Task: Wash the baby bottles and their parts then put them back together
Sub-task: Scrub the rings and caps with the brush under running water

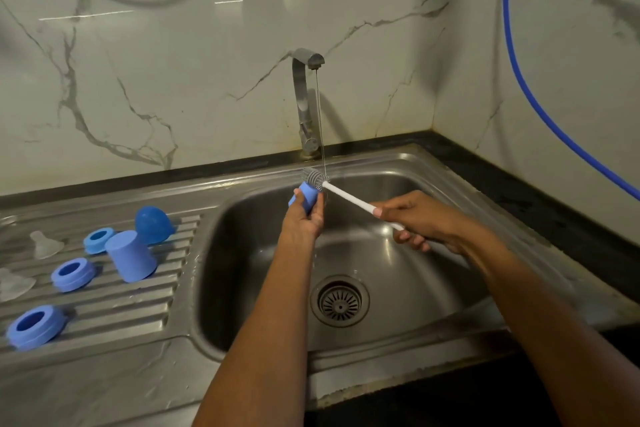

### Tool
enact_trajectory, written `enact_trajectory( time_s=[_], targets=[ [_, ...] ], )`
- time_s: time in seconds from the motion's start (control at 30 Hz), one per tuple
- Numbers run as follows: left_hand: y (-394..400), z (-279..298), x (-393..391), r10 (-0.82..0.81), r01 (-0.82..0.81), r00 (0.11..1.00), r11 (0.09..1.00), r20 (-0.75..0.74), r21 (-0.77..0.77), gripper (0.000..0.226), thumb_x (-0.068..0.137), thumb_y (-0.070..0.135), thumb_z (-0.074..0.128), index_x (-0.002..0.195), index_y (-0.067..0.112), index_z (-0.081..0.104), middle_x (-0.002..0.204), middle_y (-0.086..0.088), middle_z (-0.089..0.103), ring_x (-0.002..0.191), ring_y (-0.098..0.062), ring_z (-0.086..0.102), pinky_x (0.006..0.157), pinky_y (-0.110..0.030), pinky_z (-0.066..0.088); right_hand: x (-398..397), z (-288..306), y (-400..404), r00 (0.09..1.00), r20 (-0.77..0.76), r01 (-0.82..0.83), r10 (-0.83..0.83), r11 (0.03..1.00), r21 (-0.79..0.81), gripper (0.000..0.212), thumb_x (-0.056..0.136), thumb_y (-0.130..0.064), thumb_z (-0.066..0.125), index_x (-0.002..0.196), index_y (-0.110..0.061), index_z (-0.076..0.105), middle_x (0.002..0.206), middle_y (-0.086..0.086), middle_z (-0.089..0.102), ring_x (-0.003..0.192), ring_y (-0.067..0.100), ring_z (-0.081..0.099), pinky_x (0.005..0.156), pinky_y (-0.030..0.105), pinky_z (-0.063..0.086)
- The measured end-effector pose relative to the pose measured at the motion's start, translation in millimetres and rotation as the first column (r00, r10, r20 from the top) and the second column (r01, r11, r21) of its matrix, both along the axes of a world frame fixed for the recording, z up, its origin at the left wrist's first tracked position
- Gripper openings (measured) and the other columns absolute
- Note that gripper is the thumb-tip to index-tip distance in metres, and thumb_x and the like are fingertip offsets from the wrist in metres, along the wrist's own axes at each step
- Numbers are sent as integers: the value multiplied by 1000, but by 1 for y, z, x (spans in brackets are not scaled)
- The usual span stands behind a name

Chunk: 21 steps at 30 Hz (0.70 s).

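Over the steel sink (433, 184), the left hand (304, 218) grips a small blue bottle (306, 198), its fingers curled round the lower part so that the open end tilts up and away from the person. The right hand (415, 218) holds the white handle of a bottle brush (346, 196), fingers wrapped round the near end. The brush's grey bristle head sits at the mouth of the held bottle, just under the tap (304, 100), from which a thin stream of water falls onto the bristles.

To the left, the ribbed draining surface (138, 319) carries the other parts. A second blue bottle (131, 255) stands mouth down, leaning slightly. Just behind it lies a darker blue domed cap (152, 224) on its side. Three blue screw rings lie flat and apart from each other: one (98, 240) beside the upturned bottle, one (73, 273) nearer the person, and the largest-looking one (36, 326) near the left edge. Two clear teats rest at the far left, one (43, 244) upright and one (12, 282) partly cut off by the frame.

The round drain (339, 302) shows in the bottom of the basin. A blue hose (530, 90) hangs along the marble wall at the right.
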<state>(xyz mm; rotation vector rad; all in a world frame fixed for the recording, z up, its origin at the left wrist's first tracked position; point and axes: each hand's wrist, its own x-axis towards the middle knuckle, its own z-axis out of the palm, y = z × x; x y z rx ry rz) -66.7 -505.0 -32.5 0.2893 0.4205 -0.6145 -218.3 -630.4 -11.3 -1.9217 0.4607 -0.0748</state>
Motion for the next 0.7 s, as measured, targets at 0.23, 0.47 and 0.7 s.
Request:
enact_trajectory(
  time_s=[0.23,0.47,0.7],
  targets=[
    [-6,2,-1,-102,99,988,994,115,37,50,91,9,61,134,-7,41,135,-27,49,123,-36,53,107,-34,39,5,-10,8,991,116,73,-59,991,-114,30,99,-34,49,128,-31,59,50,-4,47,34,3,36,36,16,31],
    [-5,2,7,-221,158,940,957,261,244,42,96,22,54,127,-6,47,121,-19,61,120,-29,56,83,-29,54,4,0,-2,994,91,62,-52,992,-110,29,99,-35,50,126,-32,59,45,-7,46,35,4,34,35,16,30],
    [-12,1,5,-428,132,819,789,383,600,26,93,27,59,106,6,51,73,-12,63,68,-19,55,60,-23,43,-2,5,3,989,107,114,-98,982,-153,29,100,-29,48,124,-20,62,57,2,46,40,7,35,35,16,31]
  ],
)
